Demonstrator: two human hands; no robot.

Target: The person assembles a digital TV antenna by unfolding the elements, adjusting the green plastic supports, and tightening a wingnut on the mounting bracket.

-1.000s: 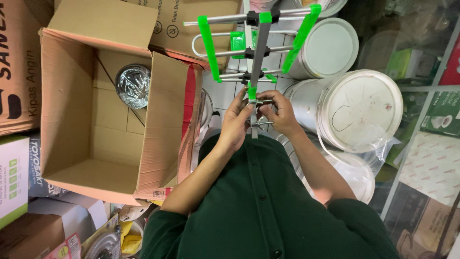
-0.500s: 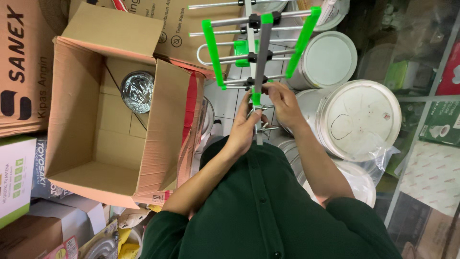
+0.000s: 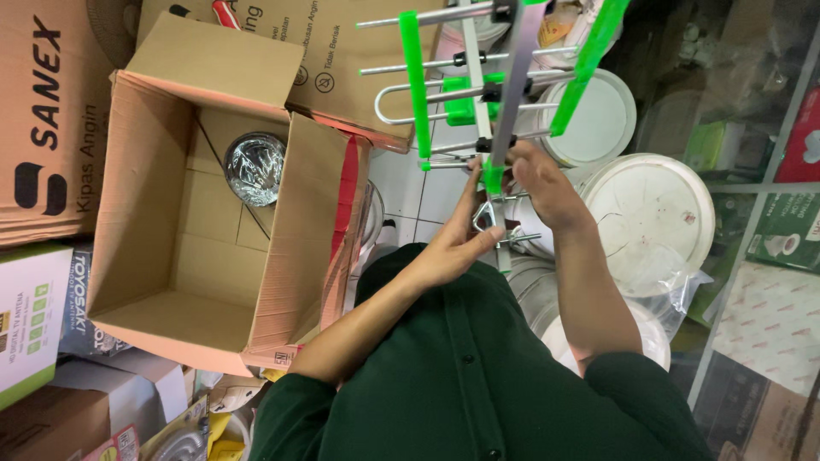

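Cardboard boxes crowd the left of the frame and white lidded buckets [image 3: 653, 222] the right. At upper centre an antenna [image 3: 504, 94] with green plastic strips stands held up, its rods already mounted. Left hand [image 3: 457, 243] lies open-fingered against the lower mast; right hand [image 3: 542, 183] closes around it. Work seems centred on the bottom bracket, unfinished. An open box [image 3: 145, 256] holds only a foil-wrapped object [image 3: 254, 168].

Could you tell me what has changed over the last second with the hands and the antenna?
The right hand slid up the antenna boom to its green clip; the left hand opened flat against the lower bracket. The cardboard box and white buckets stayed put.
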